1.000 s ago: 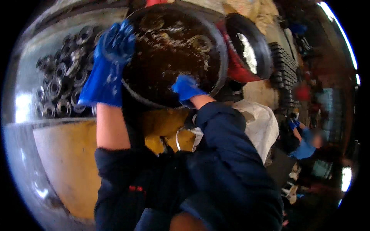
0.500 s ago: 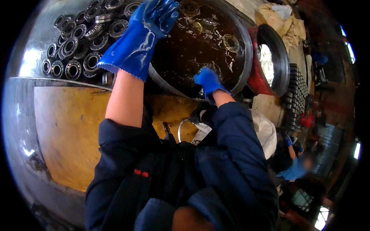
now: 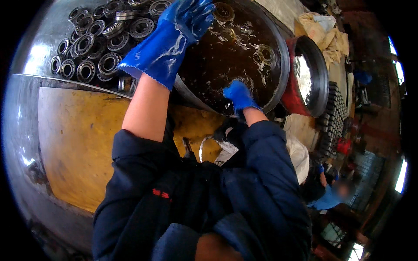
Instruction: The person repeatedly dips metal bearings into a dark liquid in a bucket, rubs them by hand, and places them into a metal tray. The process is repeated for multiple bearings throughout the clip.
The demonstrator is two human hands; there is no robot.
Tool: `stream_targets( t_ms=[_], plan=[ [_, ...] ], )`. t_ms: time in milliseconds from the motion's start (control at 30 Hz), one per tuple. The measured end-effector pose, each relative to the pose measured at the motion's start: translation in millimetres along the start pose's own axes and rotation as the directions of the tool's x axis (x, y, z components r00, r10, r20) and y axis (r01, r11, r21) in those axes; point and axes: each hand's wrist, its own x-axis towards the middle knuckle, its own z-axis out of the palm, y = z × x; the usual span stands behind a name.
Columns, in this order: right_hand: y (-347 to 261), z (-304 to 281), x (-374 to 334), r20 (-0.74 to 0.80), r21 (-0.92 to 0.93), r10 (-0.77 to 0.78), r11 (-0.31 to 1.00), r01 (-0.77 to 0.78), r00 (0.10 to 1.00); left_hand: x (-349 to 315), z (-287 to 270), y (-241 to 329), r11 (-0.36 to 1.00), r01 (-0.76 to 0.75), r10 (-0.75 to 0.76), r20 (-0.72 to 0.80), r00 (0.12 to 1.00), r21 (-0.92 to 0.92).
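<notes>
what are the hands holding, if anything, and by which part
It cannot be told: the right hand is partly hidden in the dark liquid, and no held thing shows clearly at the left hand.

Along the near edge of the shiny, light-streaked metal bench (image 3: 32,65) runs a stained yellow panel (image 3: 78,152). Well right of the bench, the room is dim and brownish, with a ribbed grey-blue panel (image 3: 369,176) and glaring white windows (image 3: 400,176).

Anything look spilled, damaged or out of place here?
Nothing clearly stands out. The bearings lie loosely heaped, several tipped, on the metal surface; I see no obvious spill outside the tub. Fine damage is too small to tell.
</notes>
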Motion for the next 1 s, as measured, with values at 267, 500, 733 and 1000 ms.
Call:
stream_targets(
  t_ms=[267, 500, 733, 1000],
  plan=[
    [-55.3, -34.1, -2.2, 0.321, -0.441, -0.264, 0.808, 0.39, 0.91, -10.7, 6.8, 9.7, 0.995, -0.038, 0.049, -0.129, 0.99, 0.087],
    [8.9, 0.0, 0.7, 0.072, 0.13, -0.002, 0.991, -0.007, 0.997, -4.4, 21.9, -2.7, 1.0, 0.0, -0.003, -0.15, 0.989, -0.016],
    [-44.7, -40.1, -6.4, 0.4, -0.506, -0.295, 0.719, 0.477, 0.868, -5.0, 2.5, 1.0, 0.999, -0.041, 0.04, 0.058, 0.998, 0.015],
    [18.4, -8.5, 1.4, 0.119, 0.29, -0.023, 0.957, -0.013, 0.993, 0.3, 20.7, -4.7, 1.0, 0.01, -0.01, -0.027, 1.0, -0.001]
  ],
)
